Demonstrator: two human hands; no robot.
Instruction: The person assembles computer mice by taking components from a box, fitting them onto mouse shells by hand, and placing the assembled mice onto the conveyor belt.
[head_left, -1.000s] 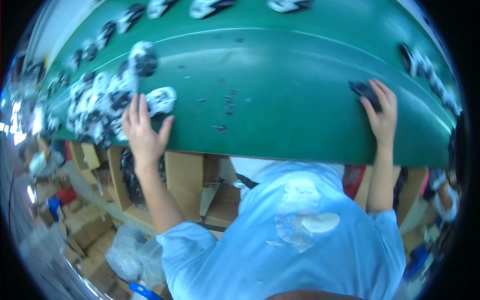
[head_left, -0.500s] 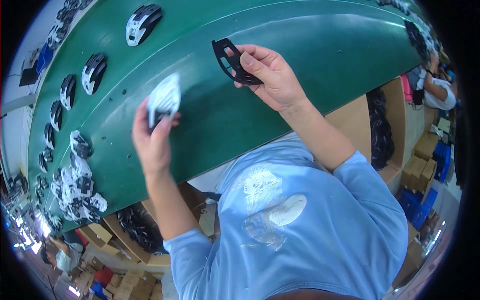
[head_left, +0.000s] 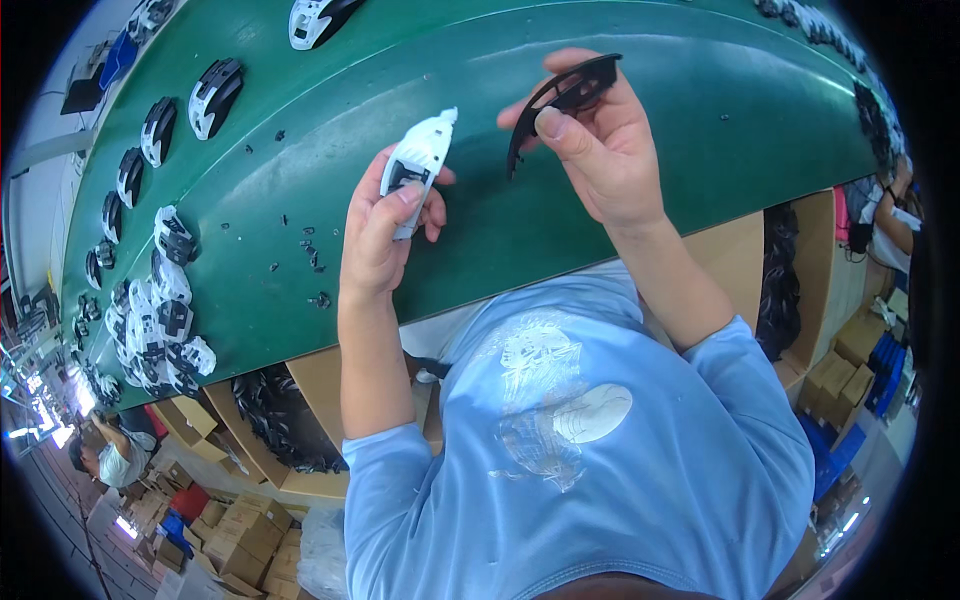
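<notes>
My left hand grips a white plastic mouse shell piece with a dark inset, its narrow tip pointing up and away. To the right, my right hand pinches a thin black plastic frame with cut-out openings, tilted almost edge-on, its thumb on the near side. The two parts are apart, both held above the green tabletop. Small black plastic bits lie scattered on the table, left of my left hand.
A row of white-and-black mouse shells runs along the table's left. Nearer lies a heap of white and black shell parts. Under the table edge stand cardboard boxes with black parts. Other people sit at the far left and far right.
The white piece and my left hand have come right, nearer the right hand. My right hand has turned the black frame nearly edge-on. More black bits now lie on the table.
</notes>
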